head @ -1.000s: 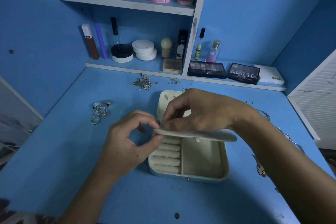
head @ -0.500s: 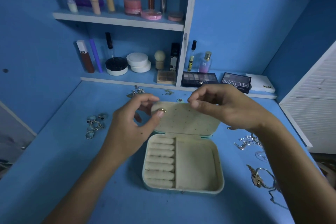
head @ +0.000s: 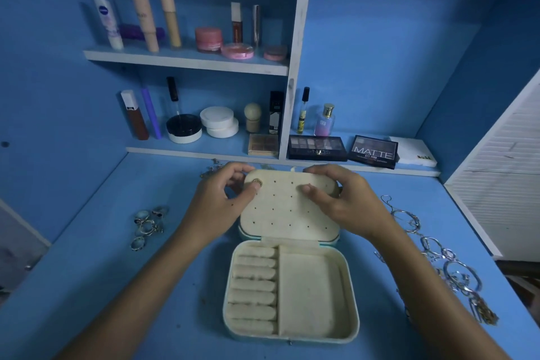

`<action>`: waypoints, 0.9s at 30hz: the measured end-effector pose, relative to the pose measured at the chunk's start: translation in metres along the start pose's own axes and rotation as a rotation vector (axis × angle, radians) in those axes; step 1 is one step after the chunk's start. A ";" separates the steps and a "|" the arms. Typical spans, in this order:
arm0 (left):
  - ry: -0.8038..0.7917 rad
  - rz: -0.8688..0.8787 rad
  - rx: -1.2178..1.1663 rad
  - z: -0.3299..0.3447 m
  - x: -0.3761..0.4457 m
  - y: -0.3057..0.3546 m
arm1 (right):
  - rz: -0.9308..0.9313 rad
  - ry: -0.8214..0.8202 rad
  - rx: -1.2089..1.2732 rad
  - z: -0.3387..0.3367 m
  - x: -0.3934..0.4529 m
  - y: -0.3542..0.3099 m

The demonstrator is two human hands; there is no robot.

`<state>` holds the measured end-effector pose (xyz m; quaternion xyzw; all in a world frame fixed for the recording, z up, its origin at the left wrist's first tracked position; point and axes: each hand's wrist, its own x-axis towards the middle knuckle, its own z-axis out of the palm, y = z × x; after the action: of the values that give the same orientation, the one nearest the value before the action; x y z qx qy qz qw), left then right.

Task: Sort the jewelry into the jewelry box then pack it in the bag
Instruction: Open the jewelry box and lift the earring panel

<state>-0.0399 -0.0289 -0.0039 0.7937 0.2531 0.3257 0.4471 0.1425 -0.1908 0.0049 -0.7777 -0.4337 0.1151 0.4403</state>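
The jewelry box (head: 292,289) lies open mid-frame, long axis up-frame. Left hand (head: 216,207) pinches a stud (head: 257,183) (detail blurred) on the panel (head: 289,207); right hand (head: 344,199) clasps its edge.

The open jewelry box (head: 290,292) sits between rings (head: 147,225) left and chains (head: 447,260) right.
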 end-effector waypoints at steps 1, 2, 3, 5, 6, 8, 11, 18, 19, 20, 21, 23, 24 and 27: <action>0.006 -0.008 0.021 0.002 0.001 -0.003 | 0.005 -0.001 -0.002 0.003 0.001 0.004; 0.013 -0.009 0.045 0.003 0.002 -0.007 | 0.017 -0.009 0.004 0.005 0.002 0.007; 0.019 -0.003 0.072 0.005 0.002 -0.010 | 0.036 -0.021 0.011 0.007 0.003 0.011; 0.022 0.012 0.121 0.008 0.003 -0.016 | 0.079 -0.043 0.008 0.011 0.004 0.016; 0.024 0.013 0.131 0.009 0.003 -0.018 | 0.092 -0.049 0.007 0.013 0.004 0.018; 0.027 0.000 0.137 0.011 0.003 -0.021 | 0.104 -0.050 0.008 0.015 0.005 0.022; 0.036 -0.010 0.161 0.014 0.003 -0.024 | 0.125 -0.060 0.002 0.019 0.007 0.027; -0.005 -0.072 0.183 0.014 0.005 -0.030 | 0.141 -0.058 0.014 0.022 0.007 0.032; -0.005 -0.074 0.186 0.014 0.005 -0.031 | 0.142 -0.060 0.014 0.023 0.008 0.034; -0.002 -0.069 0.186 0.014 0.005 -0.030 | 0.142 -0.060 0.015 0.024 0.009 0.036; 0.001 -0.063 0.185 0.014 0.005 -0.030 | 0.146 -0.058 0.014 0.024 0.009 0.038; 0.001 -0.040 0.197 0.013 0.005 -0.028 | 0.148 -0.057 0.014 0.025 0.009 0.040; 0.003 -0.023 0.213 0.012 0.006 -0.027 | 0.145 -0.058 0.016 0.025 0.009 0.039; 0.054 0.034 0.280 0.004 0.014 -0.029 | 0.136 -0.061 0.009 0.024 0.008 0.038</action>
<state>-0.0308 -0.0084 -0.0267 0.8433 0.2946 0.3162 0.3195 0.1558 -0.1798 -0.0374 -0.7994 -0.3926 0.1701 0.4218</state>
